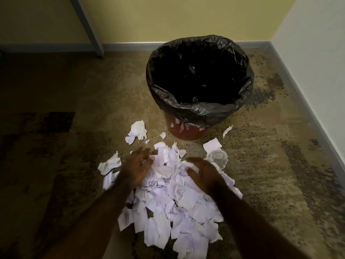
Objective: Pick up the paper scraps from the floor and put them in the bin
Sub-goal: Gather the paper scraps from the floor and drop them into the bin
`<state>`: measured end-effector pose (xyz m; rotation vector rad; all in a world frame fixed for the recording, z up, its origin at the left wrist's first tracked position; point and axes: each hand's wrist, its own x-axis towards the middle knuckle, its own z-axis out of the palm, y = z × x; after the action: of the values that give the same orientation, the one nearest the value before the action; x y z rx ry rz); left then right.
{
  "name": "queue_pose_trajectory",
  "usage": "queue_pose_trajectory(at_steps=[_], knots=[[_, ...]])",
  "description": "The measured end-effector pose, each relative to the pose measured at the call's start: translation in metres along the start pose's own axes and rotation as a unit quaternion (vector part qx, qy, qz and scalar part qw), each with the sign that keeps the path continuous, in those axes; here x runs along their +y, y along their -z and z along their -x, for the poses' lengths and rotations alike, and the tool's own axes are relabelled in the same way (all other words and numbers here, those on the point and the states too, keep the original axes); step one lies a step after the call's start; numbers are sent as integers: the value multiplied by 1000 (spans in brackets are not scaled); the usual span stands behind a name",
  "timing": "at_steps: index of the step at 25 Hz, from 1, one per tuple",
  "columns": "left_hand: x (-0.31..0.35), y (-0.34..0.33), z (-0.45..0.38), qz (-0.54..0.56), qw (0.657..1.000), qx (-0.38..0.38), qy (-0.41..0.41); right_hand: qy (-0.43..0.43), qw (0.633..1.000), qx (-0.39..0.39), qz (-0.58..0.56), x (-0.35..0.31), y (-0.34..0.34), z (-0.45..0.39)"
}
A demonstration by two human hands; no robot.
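Floor (280, 165) speckled, carrying bin (186, 130), black-lined, upright near the corner. Just before it, heaped paper scraps (168, 202). Left hand (137, 168) and right hand (204, 175) resting on the heap's far part, each grip spread apart, blurred, clamping nothing visible.

left hand (137, 168) fingers blurred | forearms cut off below | bin (186, 132) interior dark

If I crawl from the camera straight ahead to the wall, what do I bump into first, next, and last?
Big pile of paper scraps → the two hands on it, left hand and right hand → bin with its black bag → yellow wall.
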<state>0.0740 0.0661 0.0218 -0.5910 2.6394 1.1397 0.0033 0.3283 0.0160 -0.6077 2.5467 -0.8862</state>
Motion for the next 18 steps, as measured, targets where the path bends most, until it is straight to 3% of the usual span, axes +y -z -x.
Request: queue_pose_trajectory(at_steps=[2,5,7,10,14,18], knots=[[-13,20,8,25,993,116,15,-25,993,114,-32,6,18,18],[-64,39,27,34,972,174,155,-109,975,194,6,42,28,52],[-96,37,46,52,961,158,223,-191,964,183,22,65,21,79],[-114,20,66,76,968,94,218,-281,950,121,-63,79,4,103],[-88,3,69,83,986,53,137,-273,943,113,-155,63,-13,103],[-44,-23,68,85,987,18,137,-250,936,144,-199,31,-22,97]])
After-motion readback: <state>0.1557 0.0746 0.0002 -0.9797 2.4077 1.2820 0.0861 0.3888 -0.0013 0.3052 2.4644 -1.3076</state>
